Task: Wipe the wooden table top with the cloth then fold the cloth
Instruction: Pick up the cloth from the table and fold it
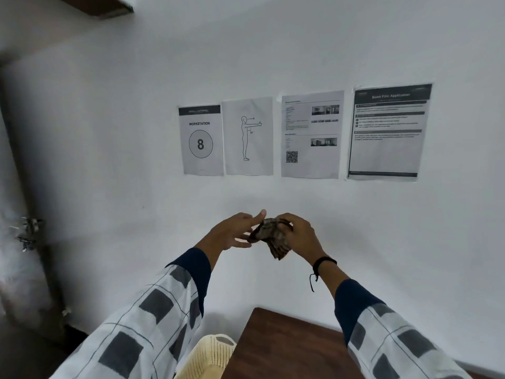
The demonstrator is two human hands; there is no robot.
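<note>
Cloth (270,236) bunched, patterned brown, held up in air before white wall (109,132), well above wooden table top (287,346)
Right hand (299,236) closed round cloth's upper part, loose end hanging below
Left hand (235,232) just beside, fingers spread, fingertips touching cloth's left edge, not clamped
Cream perforated basket (210,356) beside table's left edge
Four printed sheets on wall, one reading WORKSTATION 8 (200,139)

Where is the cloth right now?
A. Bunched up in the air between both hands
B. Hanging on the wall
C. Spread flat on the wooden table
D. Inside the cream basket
A: the cloth is crumpled between the left hand and right hand, raised well above the wooden table.
</note>
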